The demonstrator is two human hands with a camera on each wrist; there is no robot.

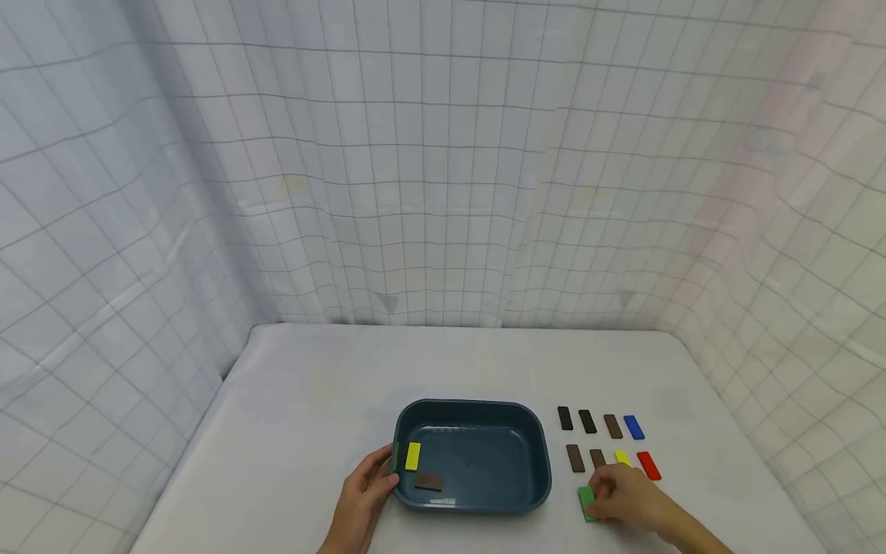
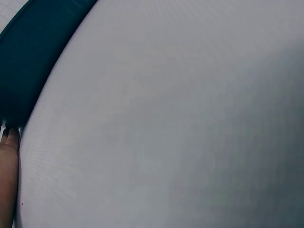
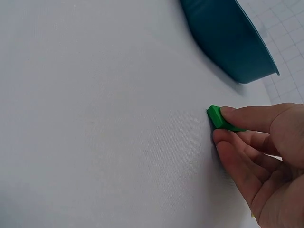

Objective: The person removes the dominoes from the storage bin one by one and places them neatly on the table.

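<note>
My right hand (image 1: 626, 496) pinches a small green block (image 1: 587, 502) between thumb and fingers, at the table surface right of a dark blue-green basin (image 1: 477, 510). In the right wrist view, the thumb lies on one side of the green block (image 3: 217, 116) and the fingertips on the other. My left hand (image 1: 363, 492) rests against the basin's left outer side, thumb and fingers touching it. The left wrist view catches only a finger of that hand (image 2: 8, 175) by the basin wall (image 2: 38, 52). Inside the basin are a yellow block (image 1: 412, 456), a brown block (image 1: 429, 482) and a green piece (image 1: 396, 457) by the left wall.
Two rows of blocks lie right of the basin. Behind are two black blocks (image 1: 565, 418), a brown one (image 1: 613, 426) and a blue one (image 1: 634, 427). In front are two brown blocks (image 1: 575, 458), a partly covered yellow one (image 1: 622, 457) and a red one (image 1: 649, 465).
</note>
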